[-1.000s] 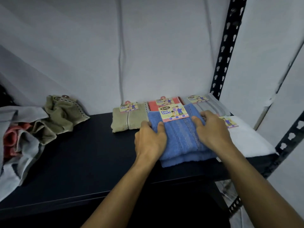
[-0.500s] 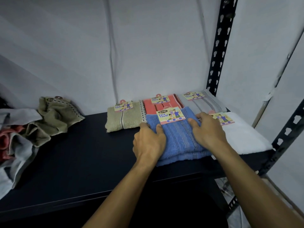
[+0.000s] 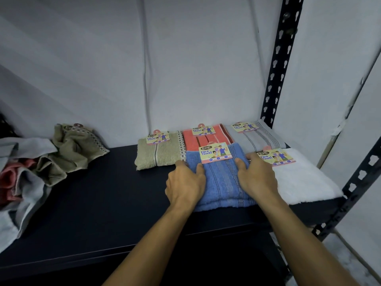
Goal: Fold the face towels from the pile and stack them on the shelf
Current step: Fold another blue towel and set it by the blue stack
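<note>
Blue face towel (image 3: 221, 178): folded, front of coral towel (image 3: 206, 139). Left hand (image 3: 184, 182), right hand (image 3: 256, 176) press flat-fingered on its sides, apparently squaring it into the row.

Lighting: dim, cool, bluish-grey throughout; source not visible, light soft and even on the back wall (image 3: 195, 69).
Shadows: shelf board (image 3: 92, 203) nearly black, detail lost below its front edge; faint soft shade under the blue towel (image 3: 220, 182) at its near edge.
Glare: none; the white towel (image 3: 299, 182), right of the blue towel, is the brightest patch, its texture washed pale.
Focus: label print on the blue towel is readable; labels behind it are softer.
Distortion: wide-angle bending; the upright post (image 3: 278, 65) behind and right of the blue towel leans, wall lines curve toward the edges.
Noise: mild smearing in dark areas.
</note>
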Tool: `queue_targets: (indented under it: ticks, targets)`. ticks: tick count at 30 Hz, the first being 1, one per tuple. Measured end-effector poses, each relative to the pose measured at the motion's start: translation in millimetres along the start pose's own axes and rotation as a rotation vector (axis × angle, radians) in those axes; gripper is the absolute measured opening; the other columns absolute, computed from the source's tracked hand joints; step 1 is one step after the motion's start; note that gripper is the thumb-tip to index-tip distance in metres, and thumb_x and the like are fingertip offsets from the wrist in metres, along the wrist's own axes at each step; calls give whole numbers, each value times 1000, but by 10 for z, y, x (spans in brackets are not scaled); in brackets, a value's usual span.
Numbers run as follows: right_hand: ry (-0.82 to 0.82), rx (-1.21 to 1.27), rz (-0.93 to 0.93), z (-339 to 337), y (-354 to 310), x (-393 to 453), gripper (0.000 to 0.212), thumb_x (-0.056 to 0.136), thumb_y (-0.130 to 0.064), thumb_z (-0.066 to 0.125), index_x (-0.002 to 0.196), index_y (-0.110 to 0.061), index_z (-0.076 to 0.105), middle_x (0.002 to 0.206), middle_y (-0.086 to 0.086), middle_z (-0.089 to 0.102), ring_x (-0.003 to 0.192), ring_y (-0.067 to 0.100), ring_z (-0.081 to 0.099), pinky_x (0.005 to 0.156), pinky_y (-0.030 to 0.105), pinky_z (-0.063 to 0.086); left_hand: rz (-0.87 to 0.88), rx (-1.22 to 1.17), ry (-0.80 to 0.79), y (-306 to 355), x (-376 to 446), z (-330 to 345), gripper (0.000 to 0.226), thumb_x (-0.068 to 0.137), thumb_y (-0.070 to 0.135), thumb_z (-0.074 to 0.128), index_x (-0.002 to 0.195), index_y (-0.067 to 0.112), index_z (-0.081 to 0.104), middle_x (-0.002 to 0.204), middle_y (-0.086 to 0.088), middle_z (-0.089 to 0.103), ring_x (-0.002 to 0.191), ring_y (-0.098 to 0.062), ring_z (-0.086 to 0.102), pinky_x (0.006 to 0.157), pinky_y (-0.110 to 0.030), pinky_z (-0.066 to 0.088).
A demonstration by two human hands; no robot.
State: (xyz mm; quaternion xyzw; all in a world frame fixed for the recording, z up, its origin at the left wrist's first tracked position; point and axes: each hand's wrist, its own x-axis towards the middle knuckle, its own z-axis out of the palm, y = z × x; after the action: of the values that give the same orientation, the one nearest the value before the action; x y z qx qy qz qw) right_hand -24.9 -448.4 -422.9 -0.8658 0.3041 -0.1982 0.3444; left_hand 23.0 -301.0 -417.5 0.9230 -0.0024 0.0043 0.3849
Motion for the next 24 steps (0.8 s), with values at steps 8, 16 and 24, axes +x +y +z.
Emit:
queue_targets:
  ticks: [8,16,24]
  targets:
    - [4,-35,-24,-19,30,68,39,99,-39,47,125,-11,54,119,9,60,103,26,55,74,32,38,164,-9,55,-98,-49,-33,55,94,55,50,132,17,39,129,1,54,115,-21,54,90,-39,45]
    - [235,-258,-624,-8,72,-175,52,97,-37,30,128,-7,58,132,9,53,125,23,44,95,38,45,848,396,-87,-313,-96,-143,71,99,54,16,155,11,25,162,-5,18,150,-17,9,123,-32,7]
    - [-148,-494,-614,26,254,-126,85,84,-54,-9,152,-15,26,160,-4,19,147,7,7,115,21,-7,670,388,-350,-306,-130,56,66,105,48,13,156,14,-10,164,3,-17,147,-5,-23,122,-28,-10]
